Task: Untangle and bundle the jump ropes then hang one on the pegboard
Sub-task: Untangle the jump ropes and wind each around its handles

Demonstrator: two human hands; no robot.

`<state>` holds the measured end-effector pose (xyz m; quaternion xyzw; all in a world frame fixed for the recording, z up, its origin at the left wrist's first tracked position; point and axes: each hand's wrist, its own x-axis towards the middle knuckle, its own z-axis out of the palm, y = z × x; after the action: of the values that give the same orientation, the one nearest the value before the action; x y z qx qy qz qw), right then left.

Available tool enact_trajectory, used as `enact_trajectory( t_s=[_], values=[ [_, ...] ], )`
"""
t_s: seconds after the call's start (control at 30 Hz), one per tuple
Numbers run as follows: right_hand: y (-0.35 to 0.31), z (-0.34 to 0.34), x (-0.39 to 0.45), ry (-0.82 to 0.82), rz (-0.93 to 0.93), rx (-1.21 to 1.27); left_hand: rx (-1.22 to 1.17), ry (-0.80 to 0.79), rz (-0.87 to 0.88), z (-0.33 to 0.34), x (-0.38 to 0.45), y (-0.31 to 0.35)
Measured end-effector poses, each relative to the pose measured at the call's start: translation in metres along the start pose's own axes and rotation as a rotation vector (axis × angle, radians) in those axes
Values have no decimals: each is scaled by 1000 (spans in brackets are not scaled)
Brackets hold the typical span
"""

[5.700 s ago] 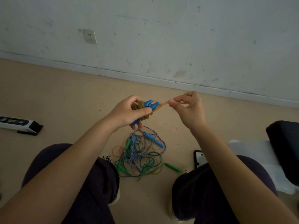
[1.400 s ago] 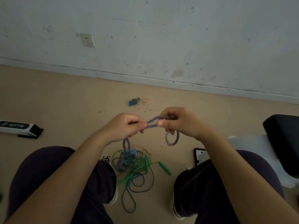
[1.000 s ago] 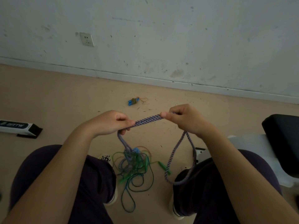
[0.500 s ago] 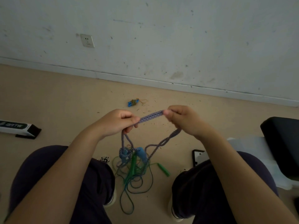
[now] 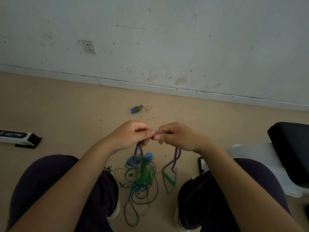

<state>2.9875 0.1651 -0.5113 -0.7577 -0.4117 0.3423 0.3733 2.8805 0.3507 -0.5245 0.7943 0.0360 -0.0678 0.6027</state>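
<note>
**Both hands pinch the braided rope above the tangle**

Overhead, seen from the head camera, the left hand [image 5: 132,137] and the right hand [image 5: 179,137] sit close together, thumbs and curled fingers clamped on a short stretch of the purple-and-white braided jump rope [image 5: 159,132]. From the left hand the rope drops straight to a coil round its blue handles [image 5: 147,156]; from the right hand a doubled loop hangs down between the knees, ending just above the floor [image 5: 66,111].

Below the hands lies the green jump rope [image 5: 142,186], loose and snarled, with one green handle [image 5: 168,178] lying beside the hanging loop and thin strands trailing toward the bottom edge between the two shoes.

Farther out, near the skirting board [image 5: 167,87], a bundled rope with blue handles [image 5: 137,109] rests alone, well apart from the tangle. Bare floor runs between it and the hands.

On the left edge lies a white-and-black box [image 5: 18,136]. On the right, a black cushion [image 5: 291,151] sits on something white, and a dark phone-like slab [image 5: 201,165] lies just beside the right knee. A wall socket [image 5: 89,46] is on the wall above.
</note>
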Motion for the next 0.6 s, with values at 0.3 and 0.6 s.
enact_trajectory(
  t_s=[0.3, 0.6],
  values=[
    [18, -31, -6, 552, -70, 262, 231, 111, -98, -27, 0, -14],
    [8, -4, 2, 226, 6, 156, 48, 200, -12, -3, 2, -7]
  ],
)
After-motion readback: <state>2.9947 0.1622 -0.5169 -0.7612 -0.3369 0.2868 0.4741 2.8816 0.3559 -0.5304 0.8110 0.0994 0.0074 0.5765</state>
